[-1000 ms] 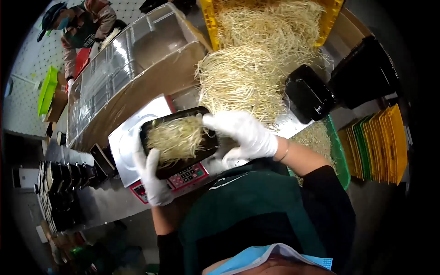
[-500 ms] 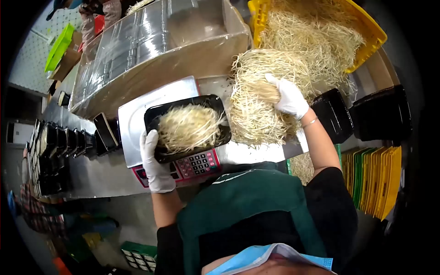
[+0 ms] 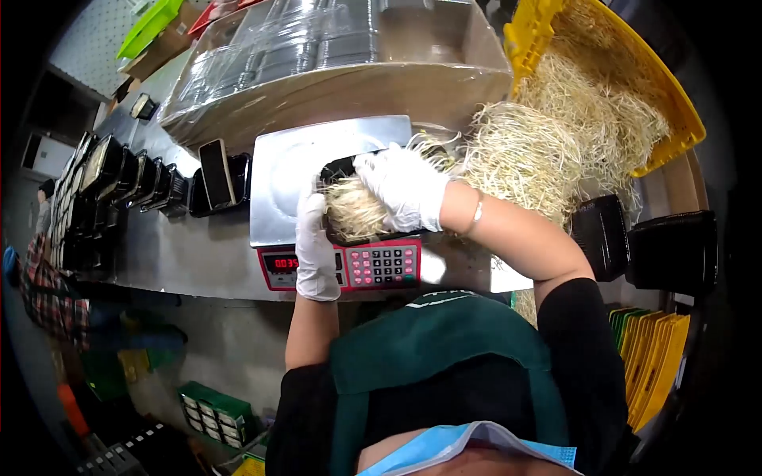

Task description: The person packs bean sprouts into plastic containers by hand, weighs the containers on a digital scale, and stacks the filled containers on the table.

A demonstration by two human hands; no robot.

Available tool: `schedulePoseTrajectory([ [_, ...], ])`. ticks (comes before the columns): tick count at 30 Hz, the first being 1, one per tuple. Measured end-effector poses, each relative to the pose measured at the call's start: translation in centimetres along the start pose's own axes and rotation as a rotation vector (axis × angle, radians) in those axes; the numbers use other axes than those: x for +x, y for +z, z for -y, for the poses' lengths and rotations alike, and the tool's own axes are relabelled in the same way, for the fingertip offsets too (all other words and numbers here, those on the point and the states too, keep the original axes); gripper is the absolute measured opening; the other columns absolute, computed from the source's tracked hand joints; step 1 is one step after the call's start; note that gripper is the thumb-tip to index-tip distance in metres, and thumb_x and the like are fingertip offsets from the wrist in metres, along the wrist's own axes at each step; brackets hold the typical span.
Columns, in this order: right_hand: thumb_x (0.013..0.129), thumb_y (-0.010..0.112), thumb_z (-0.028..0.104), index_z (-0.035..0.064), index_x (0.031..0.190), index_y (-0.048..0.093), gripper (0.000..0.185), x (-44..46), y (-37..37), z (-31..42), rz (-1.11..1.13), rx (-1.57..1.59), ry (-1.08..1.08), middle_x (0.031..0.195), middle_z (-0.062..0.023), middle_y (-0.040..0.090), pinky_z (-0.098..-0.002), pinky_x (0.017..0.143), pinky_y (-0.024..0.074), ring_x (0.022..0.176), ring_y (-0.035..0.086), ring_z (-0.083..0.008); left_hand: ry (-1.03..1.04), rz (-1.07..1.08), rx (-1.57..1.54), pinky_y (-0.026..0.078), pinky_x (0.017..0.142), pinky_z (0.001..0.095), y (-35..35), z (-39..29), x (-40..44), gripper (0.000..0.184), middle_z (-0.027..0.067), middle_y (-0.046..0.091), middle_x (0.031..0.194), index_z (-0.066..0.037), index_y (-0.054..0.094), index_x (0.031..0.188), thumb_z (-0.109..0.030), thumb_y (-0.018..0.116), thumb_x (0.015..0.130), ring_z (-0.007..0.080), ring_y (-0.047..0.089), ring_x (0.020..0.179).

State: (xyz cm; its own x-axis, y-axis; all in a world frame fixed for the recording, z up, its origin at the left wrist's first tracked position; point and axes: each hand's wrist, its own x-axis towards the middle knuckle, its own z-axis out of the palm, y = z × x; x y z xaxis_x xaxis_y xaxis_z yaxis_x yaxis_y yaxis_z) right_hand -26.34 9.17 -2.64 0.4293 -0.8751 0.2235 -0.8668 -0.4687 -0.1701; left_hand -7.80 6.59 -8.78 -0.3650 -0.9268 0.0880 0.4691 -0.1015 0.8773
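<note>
A black plastic tray (image 3: 340, 168) of pale bean sprouts (image 3: 355, 213) is over the silver platform of a red digital scale (image 3: 278, 159). My left hand (image 3: 317, 238), in a white glove, grips the tray's left side, with the thumb hidden. My gloved right hand (image 3: 405, 190) is over the tray's right part, its fingers closed on bean sprouts and pressed against those inside. Loose strands stick out above its knuckles. To the right lies a big heap of bean sprouts (image 3: 520, 159). The scale's red display is partly covered by my left hand.
A yellow crate (image 3: 675, 103) spills sprouts at the back right. Behind the scale stands a carton (image 3: 333, 99) of stacked trays. A phone (image 3: 216, 174) leans in a black tray on the left, beside rows of filled trays (image 3: 103, 170). Empty black trays (image 3: 671, 250) are at right.
My right hand has moved left from the sprout heap to the tray, carrying sprouts. My left hand still holds the tray. The view has shifted, and the scale display now shows lit digits.
</note>
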Motion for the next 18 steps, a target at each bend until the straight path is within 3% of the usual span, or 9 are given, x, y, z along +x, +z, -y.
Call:
schedulePoseTrajectory([
  [3,0.06,0.073,0.023,-0.001,0.108,0.053,0.057,0.3,-1.9,0.5,0.033,0.228,0.001,0.098,-0.0197,0.058,-0.0476,0.086,0.0447,0.095,0.056,-0.036,-0.02,0.09,-0.026,0.041,0.102,0.036,-1.5,-0.7,1.6,0.05,0.0109,0.054,0.126,0.003,0.044,0.136,-0.027,0.053,0.097,0.0215,0.053,0.116],
  [5,0.06,0.074,0.026,0.0002,0.108,0.053,0.058,0.4,-1.1,-0.8,0.022,0.181,-0.098,0.101,-0.019,0.059,-0.0492,0.089,0.0425,0.096,0.055,-0.0361,-0.012,0.164,0.643,0.043,0.097,0.0375,2.3,-2.0,2.4,0.049,0.0161,0.058,0.118,0.002,0.052,0.127,-0.034,0.059,0.095,0.0251,0.056,0.109],
  [6,0.06,0.075,0.028,0.0014,0.108,0.054,0.059,0.3,-1.2,-1.3,-0.004,0.129,-0.193,0.105,-0.0184,0.059,-0.0509,0.093,0.0403,0.098,0.055,-0.0362,0.236,0.396,0.905,0.041,0.099,0.0427,4.2,-3.0,2.7,0.062,0.0187,0.057,0.119,0.002,0.046,0.135,-0.039,0.062,0.091,0.0301,0.056,0.109],
  [7,0.059,0.075,0.031,0.0035,0.115,0.054,0.066,-0.4,-1.5,-1.6,-0.029,0.024,-0.178,0.104,-0.013,0.059,-0.0524,0.091,0.038,0.096,0.054,-0.0353,0.236,0.476,1.082,0.039,0.1,0.0456,4.5,-2.6,3.0,0.069,0.019,0.056,0.122,0.001,0.041,0.139,-0.04,0.063,0.089,0.0321,0.055,0.111],
  [8,0.061,0.076,0.041,0.0146,0.119,0.059,0.066,-1.8,-2.0,-1.7,0.125,-0.122,-0.022,0.108,-0.0128,0.062,-0.0594,0.1,0.0327,0.11,0.052,-0.0353,0.234,0.558,1.262,0.038,0.101,0.0484,4.6,-2.0,3.3,0.076,0.0192,0.055,0.124,0.0,0.036,0.144,-0.041,0.064,0.087,0.034,0.054,0.113],
  [10,0.063,0.075,0.04,0.0139,0.126,0.055,0.071,-4.6,-2.9,-3.1,0.093,-0.194,0.011,0.108,-0.0125,0.061,-0.0565,0.1,0.0338,0.107,0.054,-0.0343,0.347,0.636,1.445,0.035,0.103,0.0525,4.5,-1.5,2.8,0.086,0.0202,0.052,0.13,0.0,0.026,0.148,-0.044,0.064,0.084,0.0369,0.052,0.117],
  [11,0.064,0.075,0.039,0.0137,0.129,0.053,0.073,-5.9,-3.4,-4.0,0.086,-0.217,0.021,0.107,-0.0124,0.061,-0.0556,0.1,0.0341,0.105,0.055,-0.034,0.216,0.673,1.446,0.038,0.101,0.0501,4.8,-1.6,2.9,0.088,0.0201,0.05,0.133,-0.003,0.028,0.148,-0.044,0.066,0.082,0.0384,0.051,0.115],
  [13,0.078,0.071,0.036,0.0083,0.141,0.04,0.075,-7.4,-4.1,-5.1,0.242,0.287,0.251,0.104,-0.0171,0.061,-0.0393,0.09,0.0458,0.101,0.06,-0.0329,0.07,0.699,1.46,0.04,0.1,0.0487,5.8,-2.9,3.3,0.088,0.02,0.05,0.132,-0.004,0.028,0.149,-0.045,0.067,0.081,0.039,0.052,0.113],
  [18,0.101,0.048,0.021,0.0097,0.144,0.038,0.046,-8.6,-2.1,-4.8,0.158,0.469,0.341,0.109,-0.0172,0.061,-0.0355,0.09,0.0468,0.095,0.06,-0.0301,-0.171,0.75,1.538,0.039,0.102,0.0454,6.5,-3.0,4.0,0.092,0.0187,0.046,0.135,-0.01,0.028,0.15,-0.049,0.07,0.078,0.0382,0.049,0.114],
])
